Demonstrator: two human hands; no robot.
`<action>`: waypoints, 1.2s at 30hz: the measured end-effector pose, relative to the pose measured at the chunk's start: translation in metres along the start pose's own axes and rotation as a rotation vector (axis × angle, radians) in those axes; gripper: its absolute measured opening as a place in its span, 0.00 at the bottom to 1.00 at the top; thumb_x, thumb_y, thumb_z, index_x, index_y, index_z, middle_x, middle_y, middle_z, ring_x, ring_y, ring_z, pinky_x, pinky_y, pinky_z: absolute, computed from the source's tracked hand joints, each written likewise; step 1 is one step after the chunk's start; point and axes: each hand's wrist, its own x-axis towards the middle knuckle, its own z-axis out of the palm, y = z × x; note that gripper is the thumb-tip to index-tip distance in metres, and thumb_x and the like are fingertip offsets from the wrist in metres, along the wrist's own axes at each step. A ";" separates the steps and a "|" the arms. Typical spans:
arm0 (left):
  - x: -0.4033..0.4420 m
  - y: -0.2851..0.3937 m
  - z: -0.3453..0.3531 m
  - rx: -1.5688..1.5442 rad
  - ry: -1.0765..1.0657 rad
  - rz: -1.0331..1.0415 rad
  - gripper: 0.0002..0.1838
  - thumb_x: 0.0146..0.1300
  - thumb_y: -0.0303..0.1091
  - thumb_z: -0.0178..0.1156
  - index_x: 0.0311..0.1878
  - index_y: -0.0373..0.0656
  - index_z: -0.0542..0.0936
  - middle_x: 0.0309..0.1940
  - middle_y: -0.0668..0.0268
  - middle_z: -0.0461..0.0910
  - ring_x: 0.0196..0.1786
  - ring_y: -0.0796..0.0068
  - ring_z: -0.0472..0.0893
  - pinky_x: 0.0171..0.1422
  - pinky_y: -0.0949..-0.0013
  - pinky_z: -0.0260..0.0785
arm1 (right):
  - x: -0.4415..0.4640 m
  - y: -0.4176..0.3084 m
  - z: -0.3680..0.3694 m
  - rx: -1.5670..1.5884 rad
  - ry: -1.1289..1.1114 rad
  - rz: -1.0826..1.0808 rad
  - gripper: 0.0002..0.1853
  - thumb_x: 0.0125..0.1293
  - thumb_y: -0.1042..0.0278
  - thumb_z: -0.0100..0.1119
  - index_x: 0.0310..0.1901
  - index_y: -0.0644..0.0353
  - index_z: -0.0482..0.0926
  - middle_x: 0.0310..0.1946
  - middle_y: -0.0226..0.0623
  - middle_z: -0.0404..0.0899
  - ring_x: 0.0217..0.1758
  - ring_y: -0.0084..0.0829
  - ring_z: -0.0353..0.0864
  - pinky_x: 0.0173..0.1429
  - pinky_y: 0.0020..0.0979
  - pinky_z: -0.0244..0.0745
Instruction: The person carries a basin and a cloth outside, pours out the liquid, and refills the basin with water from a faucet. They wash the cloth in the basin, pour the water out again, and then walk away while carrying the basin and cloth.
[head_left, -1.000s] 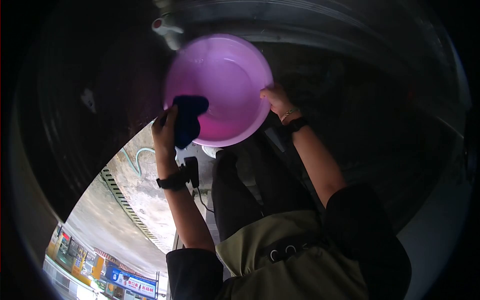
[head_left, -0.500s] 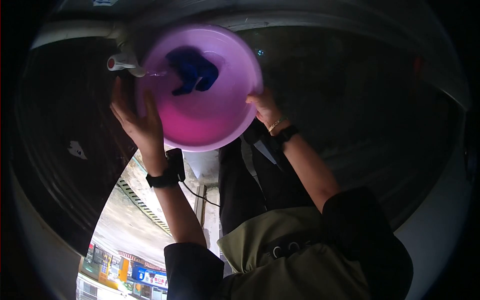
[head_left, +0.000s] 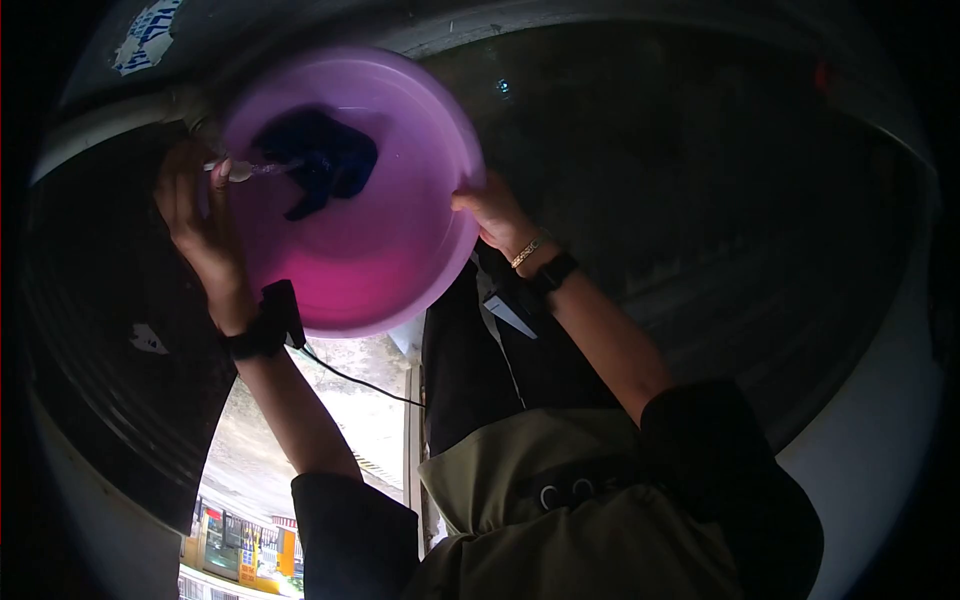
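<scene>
My right hand grips the rim of a pink plastic basin, its thumb inside the wall. Dark blue cloth lies wet and bunched toward the basin's upper left. Water runs onto it from a wall tap whose white spout reaches over the left rim. My left hand has its fingers wrapped round the tap's handle, which they mostly hide.
A pipe leads to the tap along the dark wall. Below the basin are my legs in black trousers and an olive apron. A black cable hangs from my left wrist device. A bright street lies at lower left.
My left hand has closed from spread fingers onto the tap handle. The basin, tap and hands sit further left in view, and the tap's spout now overlaps the basin.
</scene>
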 end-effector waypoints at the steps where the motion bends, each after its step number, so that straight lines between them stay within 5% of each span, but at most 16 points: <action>1: 0.000 -0.003 0.002 0.054 0.030 0.009 0.12 0.57 0.35 0.55 0.41 0.38 0.75 0.40 0.61 0.75 0.46 0.63 0.73 0.51 0.64 0.62 | 0.001 -0.001 0.001 -0.014 0.015 0.004 0.21 0.38 0.83 0.52 0.41 0.67 0.71 0.32 0.36 0.72 0.34 0.28 0.73 0.41 0.30 0.70; 11: 0.010 0.007 0.006 0.043 0.110 -0.060 0.07 0.52 0.32 0.60 0.34 0.40 0.77 0.34 0.65 0.76 0.40 0.68 0.72 0.45 0.68 0.62 | 0.004 0.006 -0.005 0.021 -0.011 -0.043 0.15 0.43 0.82 0.53 0.37 0.66 0.73 0.31 0.33 0.74 0.33 0.26 0.74 0.39 0.28 0.71; 16: 0.003 0.012 0.016 -0.295 0.149 -0.264 0.08 0.53 0.29 0.59 0.37 0.41 0.75 0.39 0.64 0.74 0.40 0.73 0.71 0.46 0.71 0.63 | 0.007 0.013 -0.012 -0.001 0.010 -0.042 0.15 0.42 0.82 0.52 0.36 0.67 0.73 0.30 0.34 0.73 0.31 0.26 0.74 0.37 0.28 0.71; 30: 0.001 0.017 0.027 -0.474 0.190 -0.256 0.11 0.55 0.27 0.57 0.42 0.37 0.72 0.44 0.62 0.71 0.45 0.74 0.72 0.49 0.73 0.64 | 0.003 0.006 -0.006 -0.024 0.037 -0.009 0.18 0.40 0.83 0.51 0.38 0.70 0.72 0.31 0.37 0.73 0.32 0.28 0.74 0.38 0.29 0.70; 32: -0.002 0.033 0.033 -0.861 0.616 -0.387 0.11 0.53 0.28 0.59 0.39 0.36 0.72 0.42 0.62 0.72 0.42 0.71 0.72 0.47 0.72 0.64 | 0.002 0.006 -0.006 -0.025 0.038 -0.032 0.16 0.41 0.83 0.50 0.37 0.70 0.72 0.30 0.37 0.73 0.31 0.28 0.74 0.37 0.28 0.71; 33: -0.017 0.024 0.036 -0.863 0.613 -0.385 0.11 0.53 0.28 0.59 0.39 0.36 0.72 0.42 0.62 0.72 0.42 0.71 0.72 0.47 0.72 0.64 | 0.001 0.007 -0.007 -0.017 0.027 -0.034 0.16 0.41 0.83 0.50 0.37 0.69 0.72 0.30 0.37 0.73 0.31 0.28 0.74 0.37 0.28 0.71; 35: -0.071 -0.017 0.049 -0.649 0.279 -0.644 0.18 0.51 0.29 0.59 0.46 0.36 0.69 0.46 0.56 0.70 0.47 0.66 0.71 0.50 0.66 0.64 | 0.001 0.007 -0.009 -0.008 0.013 -0.039 0.16 0.41 0.83 0.50 0.37 0.69 0.72 0.31 0.38 0.74 0.31 0.28 0.75 0.37 0.28 0.72; 36: -0.090 -0.039 0.064 -0.528 -0.130 -0.587 0.22 0.50 0.31 0.60 0.49 0.37 0.67 0.48 0.53 0.68 0.51 0.63 0.69 0.52 0.63 0.63 | 0.003 0.005 -0.007 -0.028 0.019 -0.030 0.16 0.41 0.83 0.51 0.37 0.69 0.73 0.30 0.37 0.74 0.31 0.28 0.75 0.37 0.28 0.72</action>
